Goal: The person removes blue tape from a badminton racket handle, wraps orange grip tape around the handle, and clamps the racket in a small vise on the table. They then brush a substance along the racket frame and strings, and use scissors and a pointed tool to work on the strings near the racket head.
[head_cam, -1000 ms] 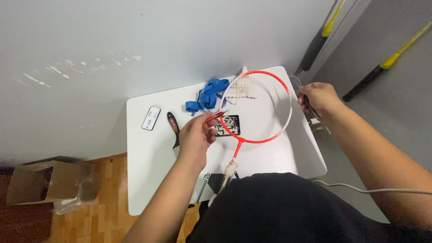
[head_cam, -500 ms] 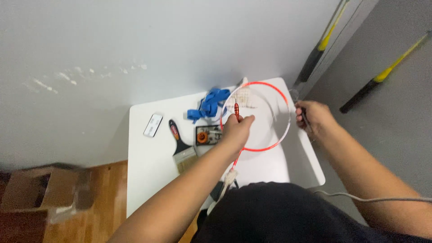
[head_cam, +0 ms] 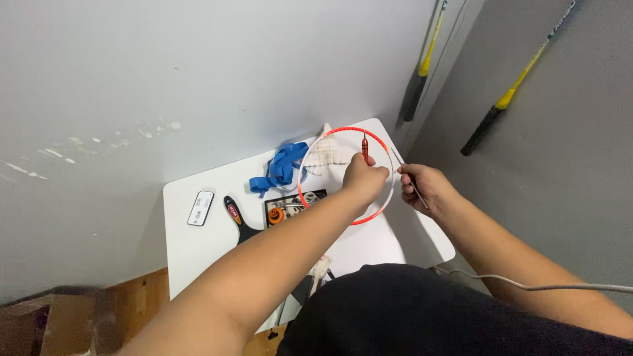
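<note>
A red and white racket frame [head_cam: 310, 161] without strings lies over a small white table [head_cam: 198, 244]. My left hand [head_cam: 362, 179] reaches across the hoop and grips a thin red-handled tool [head_cam: 364, 146], its tip pointing up at the far rim. My right hand [head_cam: 425, 186] sits at the hoop's right side, pinching a thin grey metal tool [head_cam: 407, 175] against the rim. A bundle of whitish string [head_cam: 328, 158] shows inside the hoop.
On the table lie a blue ribbon-like strip [head_cam: 280, 168], a black-handled brush [head_cam: 237, 219], a small white remote [head_cam: 200, 207] and a black tray with small parts [head_cam: 283, 209]. Two yellow and black rackets [head_cam: 422, 72] [head_cam: 511, 95] lean on the grey wall. A cardboard box [head_cam: 26, 329] sits on the floor.
My left hand has moved from the hoop's left rim across to its far right side, carrying the red-handled tool. The view has swung, so the table sits more central.
</note>
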